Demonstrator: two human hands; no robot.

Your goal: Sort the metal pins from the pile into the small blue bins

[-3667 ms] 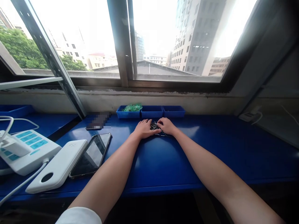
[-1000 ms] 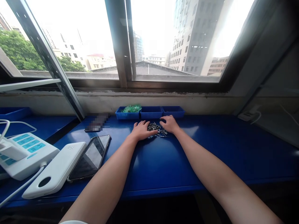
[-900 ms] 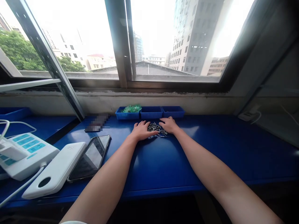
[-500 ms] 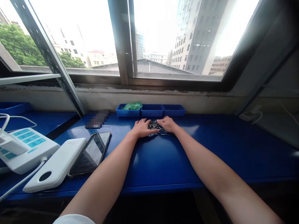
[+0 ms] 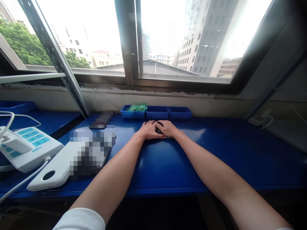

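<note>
In the head view, a small heap of dark and silvery screw-like pieces (image 5: 158, 128) lies on the blue tabletop (image 5: 165, 166). My left hand (image 5: 151, 130) rests against the heap's left side, palm down with its fingers stretched out and its thumb along the near edge. From the right, my right hand (image 5: 169, 128) is laid against and partly over the same pieces, its fingers extended. The two hands nearly touch and hide most of the heap. Neither hand is closed around anything.
Behind the hands stand three blue bins: one with green plastic (image 5: 136, 108), a middle one (image 5: 157, 112) and a right one (image 5: 180, 113). To the left lie a white power bank (image 5: 49, 174), a blurred phone-like object (image 5: 92, 156) and a power strip (image 5: 35, 150).
My hands have come closer together, squeezing the spread pieces into a tighter heap. Less of the heap shows between them. The whole view has shifted slightly.
</note>
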